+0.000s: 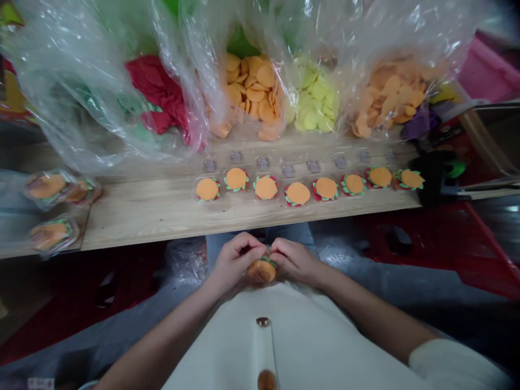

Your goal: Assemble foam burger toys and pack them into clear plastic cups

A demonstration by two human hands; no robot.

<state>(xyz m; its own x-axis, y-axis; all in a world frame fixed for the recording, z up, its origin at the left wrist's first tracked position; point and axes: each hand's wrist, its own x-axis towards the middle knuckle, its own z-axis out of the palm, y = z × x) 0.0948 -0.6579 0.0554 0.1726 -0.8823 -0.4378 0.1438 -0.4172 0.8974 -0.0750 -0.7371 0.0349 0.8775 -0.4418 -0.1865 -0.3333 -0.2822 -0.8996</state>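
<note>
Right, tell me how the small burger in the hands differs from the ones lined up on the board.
The burger in the hands is off the board, pinched between the left hand and right hand, while the row burgers lie on the wooden board. The held burger is tilted, showing its rounded side; the row burgers lie flat, orange tops up. Both show orange with green edging.

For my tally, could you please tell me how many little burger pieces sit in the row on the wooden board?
8, in one line across the wooden board, from the leftmost burger piece to the rightmost, beside the black object; none looks hidden.
</note>
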